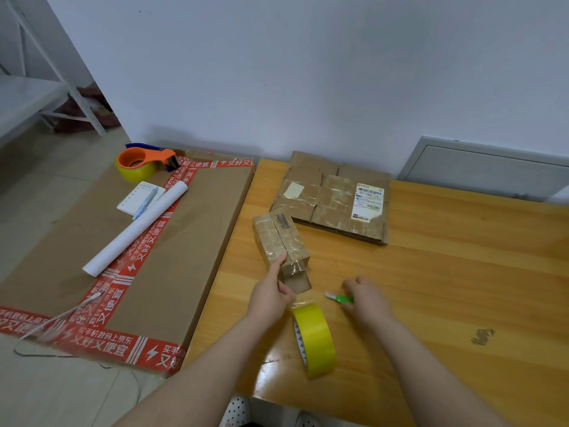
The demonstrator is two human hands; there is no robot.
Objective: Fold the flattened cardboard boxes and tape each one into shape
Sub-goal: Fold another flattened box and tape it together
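A small folded cardboard box [277, 238], wrapped in clear tape, lies on the wooden table [446, 272]. My left hand [272, 292] grips its near end, thumb along the side, where a flap hangs open. Just below that hand a yellow tape roll [317, 340] stands on edge, a strip of tape running up toward the box. My right hand [366, 298] holds a small green cutter [338, 298], its tip pointing left toward the box. A stack of flattened cardboard boxes [332, 197] with a shipping label lies at the table's far side.
A large flat carton with red printed tape [147, 251] lies left of the table, carrying a tape dispenser [144, 163], a notepad with pen [140, 197] and a white paper roll [135, 232]. White shelving [46, 87] stands at far left.
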